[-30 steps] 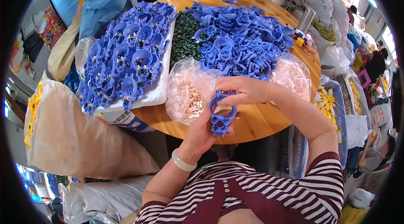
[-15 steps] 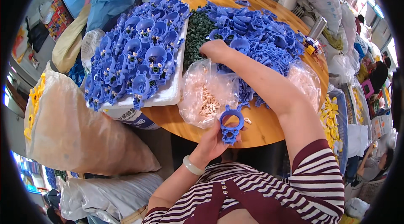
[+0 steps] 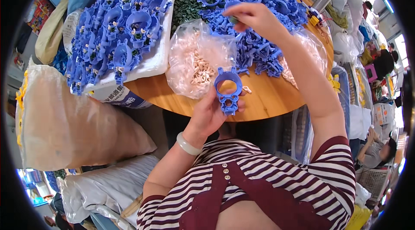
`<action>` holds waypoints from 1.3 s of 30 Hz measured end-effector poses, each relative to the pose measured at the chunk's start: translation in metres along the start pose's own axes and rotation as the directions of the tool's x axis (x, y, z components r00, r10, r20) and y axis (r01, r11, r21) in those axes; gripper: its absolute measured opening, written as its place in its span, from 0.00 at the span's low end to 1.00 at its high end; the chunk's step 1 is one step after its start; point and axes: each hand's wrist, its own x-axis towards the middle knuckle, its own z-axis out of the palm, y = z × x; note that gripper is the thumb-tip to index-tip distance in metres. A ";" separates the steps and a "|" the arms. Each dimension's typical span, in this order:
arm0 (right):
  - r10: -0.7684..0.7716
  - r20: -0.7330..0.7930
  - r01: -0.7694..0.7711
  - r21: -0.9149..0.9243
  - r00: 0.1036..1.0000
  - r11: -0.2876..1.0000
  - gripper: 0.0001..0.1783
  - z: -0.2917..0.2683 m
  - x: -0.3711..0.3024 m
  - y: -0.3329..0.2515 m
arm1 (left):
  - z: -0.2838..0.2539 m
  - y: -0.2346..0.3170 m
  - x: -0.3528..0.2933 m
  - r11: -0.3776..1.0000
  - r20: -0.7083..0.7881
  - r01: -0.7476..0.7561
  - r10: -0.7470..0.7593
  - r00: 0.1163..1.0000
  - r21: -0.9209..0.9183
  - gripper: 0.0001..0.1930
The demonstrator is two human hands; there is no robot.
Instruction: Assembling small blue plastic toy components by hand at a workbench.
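1 blue plastic ring-shaped part w/ 2 small ears (image 3: 228, 97) is in the L hand (image 3: 207, 112), at the near edge of the round wooden surface (image 3: 268, 105). L grip is closed on its lower L side, ring end pointing away, prob. so the openings stay clear of the fingers. R hand (image 3: 255, 16) is above the heap of loose blue plastic parts (image 3: 259, 52), fingertips pinching what looks like a small dark green plastic piece (image 3: 234, 20); tip hold prob. b/c it's tiny. Loose pale pink bit (image 3: 247, 89) lies just R of the ring. Clear plastic bag of pale pink pieces (image 3: 179, 57) sits just beyond the L hand, prob. for short reach. Farther out, dark green pile (image 3: 189, 1) lies btw heap & white foam tray (image 3: 161, 63), kinds kept apart, prob. for quick picking. Tray carries blue assemblies (image 3: 122, 55) packed close, prob. to save room.

Vs 0.5 s ago: R hand was at the green pile's near end; now it's farther R, green pc showing. L hold unchanged. Scene sits higher in view; head prob. tipped down.
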 end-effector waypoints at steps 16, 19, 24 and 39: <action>-0.089 -0.180 -0.033 -0.581 0.980 0.813 0.09 0.033 -0.204 0.005 | 0.002 -0.016 -0.012 1.000 -0.061 0.001 0.000 0.998 0.026 0.26; -0.019 -0.114 -0.047 -0.553 0.993 0.832 0.09 0.026 -0.201 0.001 | -0.002 -0.015 -0.008 0.999 -0.128 -0.006 0.013 0.992 0.052 0.27; 0.019 -0.123 -0.064 -0.374 0.992 0.925 0.11 0.022 -0.198 0.020 | 0.001 -0.008 -0.004 0.996 -0.075 -0.054 0.060 0.995 0.069 0.27; 0.044 0.031 -0.033 -0.305 0.999 0.952 0.17 0.003 -0.213 0.020 | 0.005 -0.012 -0.009 0.996 -0.050 -0.054 0.058 0.997 0.073 0.28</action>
